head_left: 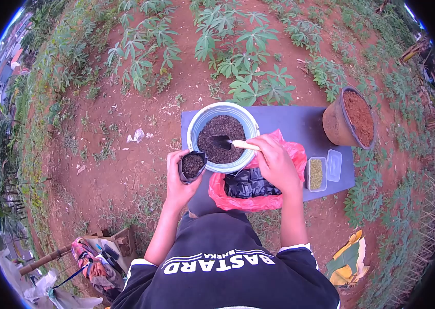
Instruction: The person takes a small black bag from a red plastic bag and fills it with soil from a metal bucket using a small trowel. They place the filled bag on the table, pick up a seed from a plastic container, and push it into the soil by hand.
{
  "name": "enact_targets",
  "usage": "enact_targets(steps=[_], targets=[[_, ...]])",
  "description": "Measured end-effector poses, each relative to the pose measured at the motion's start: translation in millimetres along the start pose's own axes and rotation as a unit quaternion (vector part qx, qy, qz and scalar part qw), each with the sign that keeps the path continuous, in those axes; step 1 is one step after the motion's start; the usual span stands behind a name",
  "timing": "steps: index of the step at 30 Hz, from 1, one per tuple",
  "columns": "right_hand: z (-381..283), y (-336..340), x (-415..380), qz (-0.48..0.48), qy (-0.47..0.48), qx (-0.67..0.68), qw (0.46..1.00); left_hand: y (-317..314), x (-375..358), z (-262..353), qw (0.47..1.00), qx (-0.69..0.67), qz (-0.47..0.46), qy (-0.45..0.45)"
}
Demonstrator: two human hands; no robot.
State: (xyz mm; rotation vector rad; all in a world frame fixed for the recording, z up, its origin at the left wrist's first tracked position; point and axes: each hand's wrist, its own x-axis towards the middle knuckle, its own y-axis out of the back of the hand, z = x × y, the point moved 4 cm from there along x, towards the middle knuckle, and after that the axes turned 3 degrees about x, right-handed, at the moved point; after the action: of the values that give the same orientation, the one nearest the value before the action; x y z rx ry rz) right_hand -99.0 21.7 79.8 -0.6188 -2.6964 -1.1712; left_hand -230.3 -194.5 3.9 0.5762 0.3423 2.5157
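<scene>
My left hand (175, 177) is wrapped round a small black planting bag (192, 167), whose open top shows dark soil inside. In my right hand (277, 162) is the pale handle of a small trowel (221, 141). Its dark blade lies over the soil (222, 126) in a round light-blue bucket (197, 119). Below my right hand, a red plastic bag (220, 191) spreads open around a stack of folded black bags (248, 184).
A brown pot of reddish soil (336, 123) stands at the right of the dark table (290, 114). Near it sit a clear container of small greenish grains (316, 174) and its lid (334, 166). Leafy plants (251, 77) grow beyond; cloth (96, 268) hangs lower left.
</scene>
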Motion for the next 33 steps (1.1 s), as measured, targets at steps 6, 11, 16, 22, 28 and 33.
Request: enact_targets(steps=[6,11,16,22,28,33], targets=[[111,-66,-19,-0.068,-0.053,0.026,0.996,-35,-4,14,0.996,-0.050,-0.038,0.070],[152,-78,-24,-0.087,-0.063,0.033,0.994,-84,9,-9,0.988,-0.065,-0.078,0.117],[159,-69,-31,-0.098,-0.051,0.047,0.993,-111,7,-34,0.949,-0.160,-0.101,0.252],[169,-77,-31,-0.128,-0.039,0.037,0.990,-129,2,-4,0.956,-0.171,-0.042,0.235],[167,-68,-31,-0.205,-0.035,0.037,0.977,-131,-12,8,0.981,-0.063,0.008,0.185],[148,-41,-25,-0.225,-0.072,0.005,0.972,-127,-11,29,0.988,0.027,-0.048,0.146]])
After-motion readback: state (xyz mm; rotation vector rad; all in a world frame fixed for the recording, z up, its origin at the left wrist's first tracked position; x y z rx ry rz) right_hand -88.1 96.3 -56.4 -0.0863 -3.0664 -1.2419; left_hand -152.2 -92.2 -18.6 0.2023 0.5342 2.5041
